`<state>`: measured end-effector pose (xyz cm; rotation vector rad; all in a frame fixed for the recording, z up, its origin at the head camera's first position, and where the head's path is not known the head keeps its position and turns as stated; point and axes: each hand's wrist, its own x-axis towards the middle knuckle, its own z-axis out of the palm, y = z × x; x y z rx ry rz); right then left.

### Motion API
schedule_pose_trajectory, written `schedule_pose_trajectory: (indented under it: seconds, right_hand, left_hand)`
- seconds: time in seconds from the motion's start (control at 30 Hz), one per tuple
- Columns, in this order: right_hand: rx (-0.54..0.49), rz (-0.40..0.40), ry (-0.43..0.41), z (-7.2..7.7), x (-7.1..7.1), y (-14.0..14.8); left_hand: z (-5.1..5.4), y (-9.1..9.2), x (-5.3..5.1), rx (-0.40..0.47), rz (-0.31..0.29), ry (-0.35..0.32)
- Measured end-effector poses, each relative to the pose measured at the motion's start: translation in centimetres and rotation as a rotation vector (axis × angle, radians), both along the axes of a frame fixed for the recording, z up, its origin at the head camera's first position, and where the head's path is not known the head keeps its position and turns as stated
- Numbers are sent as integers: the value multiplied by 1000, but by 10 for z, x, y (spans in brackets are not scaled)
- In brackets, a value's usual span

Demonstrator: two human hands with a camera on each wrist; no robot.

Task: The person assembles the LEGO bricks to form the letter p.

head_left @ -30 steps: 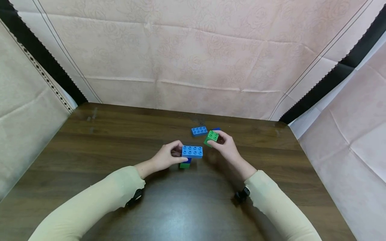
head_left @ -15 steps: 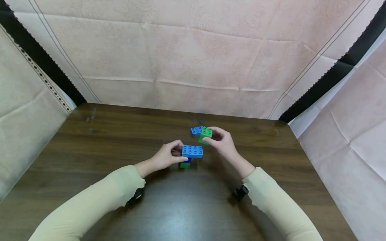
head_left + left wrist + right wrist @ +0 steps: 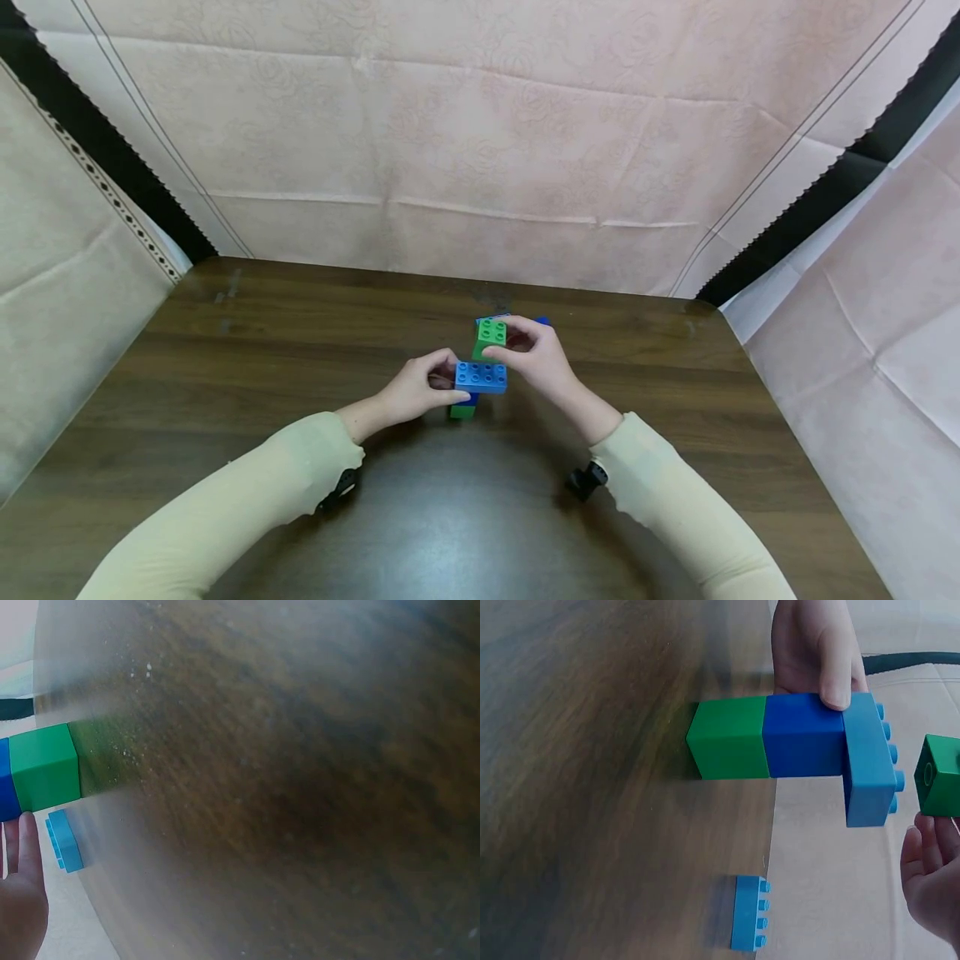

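Note:
A stack of toy building bricks stands on the table. Its bottom is a green brick (image 3: pixel 731 739), its middle a dark blue brick (image 3: pixel 802 735), and on top a light blue brick (image 3: pixel 481 377) juts out to the right. My left hand (image 3: pixel 405 392) holds the stack from the left, its thumb on the dark blue brick. With thumb and fingers, my right hand (image 3: pixel 536 354) pinches another green brick (image 3: pixel 491 333), studs up. In the right wrist view this brick is apart from the stack, above the light blue brick's studs.
Behind the held green brick lies a second light blue brick (image 3: pixel 745 913) on the table (image 3: pixel 300 333). A dark blue brick (image 3: pixel 542 320) shows partly behind my right hand. Pale patterned cloth (image 3: pixel 450 167) rises beyond the table's far edge.
My right hand has moved left with the green brick, from beside the far light blue brick to just beyond the stack's top. My left hand and the stack stay in place.

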<state>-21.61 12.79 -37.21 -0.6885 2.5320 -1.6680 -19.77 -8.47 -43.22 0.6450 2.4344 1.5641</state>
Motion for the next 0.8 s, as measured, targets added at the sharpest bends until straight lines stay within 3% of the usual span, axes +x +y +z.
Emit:
schedule_pose_trajectory:
  seconds: [0.57, 0.8]
  right_hand:
    - [103, 42, -74, -13, 4, -9]
    - [119, 53, -68, -13, 5, -9]
  left_hand:
    - [-1, -1, 0, -10, -6, 5]
    - [-1, -2, -1, -6, -12, 16]
